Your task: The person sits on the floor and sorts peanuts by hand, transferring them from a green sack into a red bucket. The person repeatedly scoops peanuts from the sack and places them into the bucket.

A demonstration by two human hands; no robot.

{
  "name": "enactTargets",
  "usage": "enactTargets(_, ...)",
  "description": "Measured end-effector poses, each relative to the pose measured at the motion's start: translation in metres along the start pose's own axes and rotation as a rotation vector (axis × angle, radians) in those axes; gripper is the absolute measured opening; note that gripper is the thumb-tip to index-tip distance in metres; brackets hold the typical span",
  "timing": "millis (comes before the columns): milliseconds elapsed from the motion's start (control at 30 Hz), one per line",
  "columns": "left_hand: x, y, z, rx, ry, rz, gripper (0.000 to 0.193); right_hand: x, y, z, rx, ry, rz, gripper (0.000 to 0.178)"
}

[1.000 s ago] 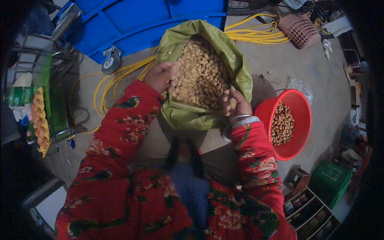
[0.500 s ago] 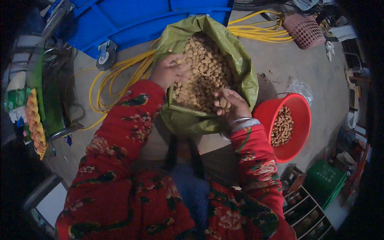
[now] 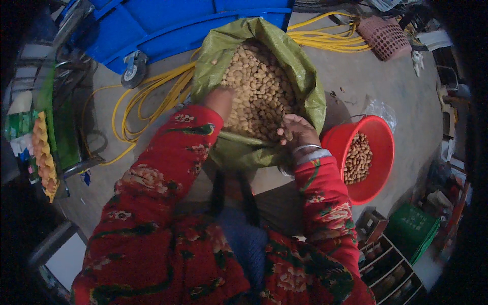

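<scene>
An olive-green woven sack [image 3: 311, 96] stands open before me, its rim rolled outward, filled with unshelled peanuts [image 3: 256, 76]. My left hand [image 3: 222, 100] reaches down inside its left edge; the wrist and back of the hand show, while the fingers are hidden or lost among the nuts. Over the right side of the sack, my right hand [image 3: 301, 133], wearing a bangle, has its fingers curled around peanuts. To the right of that hand stands a red bucket [image 3: 378, 168], tilted in view, with more peanuts [image 3: 358, 160] at its bottom.
Beyond the sack is a blue wheeled bin [image 3: 188, 30] with a caster [image 3: 134, 71]. Yellow hose [image 3: 162, 84] lies coiled on the floor at left and far right. A pink basket [image 3: 384, 38], clear plastic bag [image 3: 381, 113], green folded sacks [image 3: 414, 229] and wire rack [image 3: 391, 267] surround the area.
My left hand has moved down into the peanuts, hiding its fingers. My right hand stays near the sack's right rim, turned slightly, with less of the held peanuts showing.
</scene>
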State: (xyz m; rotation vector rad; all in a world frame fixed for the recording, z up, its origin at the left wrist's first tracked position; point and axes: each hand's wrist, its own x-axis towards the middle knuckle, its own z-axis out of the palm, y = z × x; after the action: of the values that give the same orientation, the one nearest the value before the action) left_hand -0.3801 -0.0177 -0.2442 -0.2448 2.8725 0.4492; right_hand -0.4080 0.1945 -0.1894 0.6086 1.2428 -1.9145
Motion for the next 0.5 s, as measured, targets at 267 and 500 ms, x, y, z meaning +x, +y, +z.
enactTargets(267,0.005,0.018,0.019,0.118,-0.261,-0.020,0.027,0.000,-0.001,-0.014,-0.062,-0.001,-0.049,0.011)
enactTargets(500,0.010,0.040,-0.010,-0.787,-0.187,0.007,0.020,0.000,-0.001,-0.019,-0.021,0.029,-0.035,0.014)
